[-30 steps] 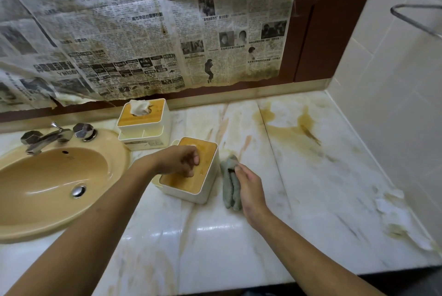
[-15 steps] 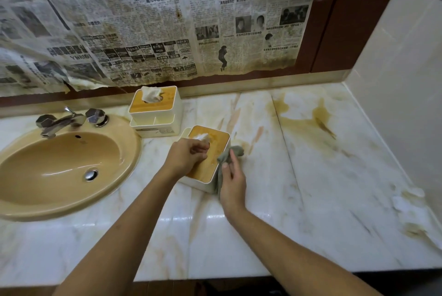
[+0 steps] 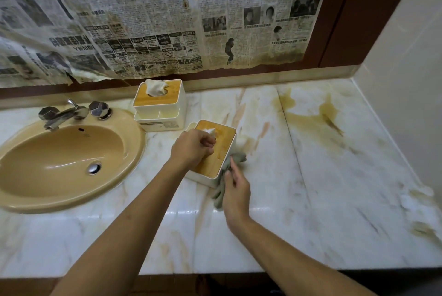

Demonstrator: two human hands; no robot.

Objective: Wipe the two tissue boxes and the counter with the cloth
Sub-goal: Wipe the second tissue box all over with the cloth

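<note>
Two white tissue boxes with wooden lids stand on the marble counter (image 3: 311, 200). The near tissue box (image 3: 221, 147) sits mid-counter, turned at an angle. My left hand (image 3: 192, 147) rests on its lid with curled fingers, steadying it by the tissue slot. My right hand (image 3: 235, 194) holds the grey-green cloth (image 3: 236, 159) against the box's right side wall. The far tissue box (image 3: 159, 104), with a white tissue sticking up and a front tray, stands by the back wall, untouched.
A tan sink (image 3: 62, 161) with a chrome faucet (image 3: 62, 115) fills the left. Brown stains (image 3: 327, 109) mark the counter's back right. Torn paper scraps (image 3: 421, 200) lie at the right edge by the tiled wall. Newspaper (image 3: 167, 20) covers the mirror behind.
My right hand has lifted the cloth from the counter and brought it against the near box's right side. My left hand has stayed on the lid; the view shifted slightly.
</note>
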